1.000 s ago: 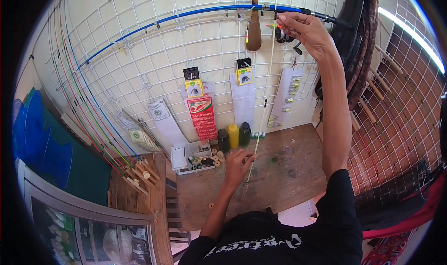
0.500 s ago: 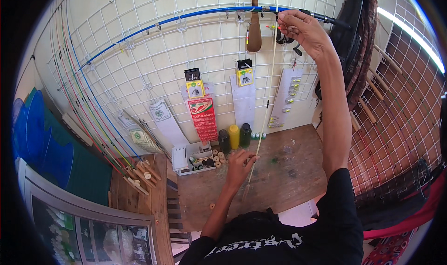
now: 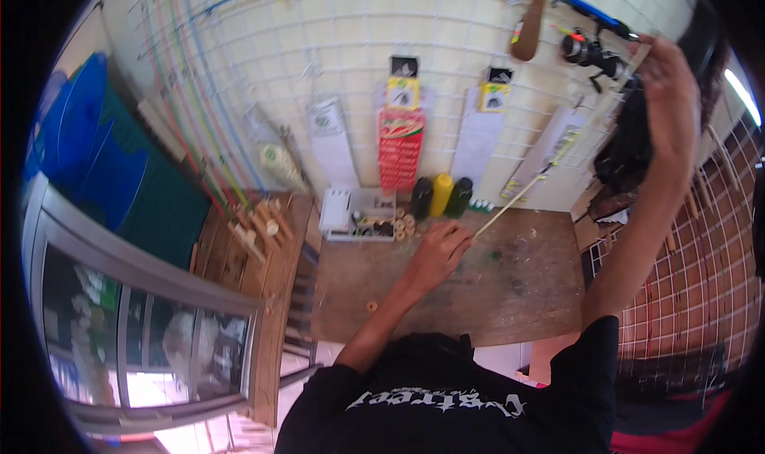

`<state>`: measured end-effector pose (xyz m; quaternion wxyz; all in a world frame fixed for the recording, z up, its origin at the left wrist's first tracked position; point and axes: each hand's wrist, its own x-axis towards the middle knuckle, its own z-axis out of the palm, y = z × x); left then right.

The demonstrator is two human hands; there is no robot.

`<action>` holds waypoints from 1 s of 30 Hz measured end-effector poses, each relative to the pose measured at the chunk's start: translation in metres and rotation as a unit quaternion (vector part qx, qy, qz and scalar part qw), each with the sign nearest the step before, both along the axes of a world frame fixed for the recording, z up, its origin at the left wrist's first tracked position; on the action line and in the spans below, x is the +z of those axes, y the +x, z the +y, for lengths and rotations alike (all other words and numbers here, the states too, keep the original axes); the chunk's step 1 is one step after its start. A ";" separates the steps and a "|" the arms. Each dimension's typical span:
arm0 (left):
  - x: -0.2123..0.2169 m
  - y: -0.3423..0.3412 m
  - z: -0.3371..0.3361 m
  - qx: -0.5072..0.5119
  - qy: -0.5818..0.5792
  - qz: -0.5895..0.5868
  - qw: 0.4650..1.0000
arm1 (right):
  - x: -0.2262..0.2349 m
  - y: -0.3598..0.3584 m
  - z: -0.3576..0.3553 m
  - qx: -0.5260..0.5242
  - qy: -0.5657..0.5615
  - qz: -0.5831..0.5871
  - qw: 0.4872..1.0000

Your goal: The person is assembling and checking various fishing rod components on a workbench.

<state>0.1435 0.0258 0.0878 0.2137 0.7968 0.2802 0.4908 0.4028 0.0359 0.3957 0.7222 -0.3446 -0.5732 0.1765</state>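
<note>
A thin pale-yellow fishing rod (image 3: 510, 204) slants from lower left to upper right between my hands, with a dark band part-way along it. Low over the table, my left hand (image 3: 440, 255) is closed around the rod's lower part. My right hand (image 3: 669, 83), stretched high to the right and blurred by motion, grips the rod's upper end, where a pale strip shows beside the fingers. Just left of that hand, a black fishing reel (image 3: 586, 53) hangs below a blue rod (image 3: 586, 6) on the wall.
A wooden table (image 3: 510, 294) lies below, bearing a white parts box (image 3: 339, 215), cork rings (image 3: 405, 226) and a yellow bottle (image 3: 441, 195) between dark ones. Lure cards hang on the wall grid. Several coloured rods (image 3: 199, 127) stand left, above a glass cabinet (image 3: 143, 326).
My right hand has moved right and slightly down, tilting the rod from nearly upright to slanting. My left hand has shifted a little right and up in view. The whole view has also shifted.
</note>
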 end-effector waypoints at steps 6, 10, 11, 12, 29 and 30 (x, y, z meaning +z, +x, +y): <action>0.022 -0.029 -0.011 0.043 -0.062 -0.031 0.997 | -0.027 0.048 -0.015 0.032 0.065 0.105 0.992; 0.024 -0.055 -0.012 0.107 -0.038 -0.041 0.993 | -0.068 0.067 -0.022 0.042 0.089 0.216 0.971; 0.023 -0.064 -0.012 0.115 -0.043 -0.038 0.992 | -0.082 0.075 -0.025 0.104 0.086 0.225 0.965; 0.018 -0.072 -0.010 0.138 -0.016 -0.022 0.990 | -0.097 0.073 -0.027 0.165 0.081 0.233 0.955; -0.067 -0.199 -0.040 0.314 -0.107 0.120 0.936 | -0.321 -0.081 -0.047 0.036 -0.120 0.408 0.904; -0.069 -0.201 -0.040 0.306 -0.105 0.121 0.939 | -0.331 -0.085 -0.047 0.032 -0.131 0.421 0.897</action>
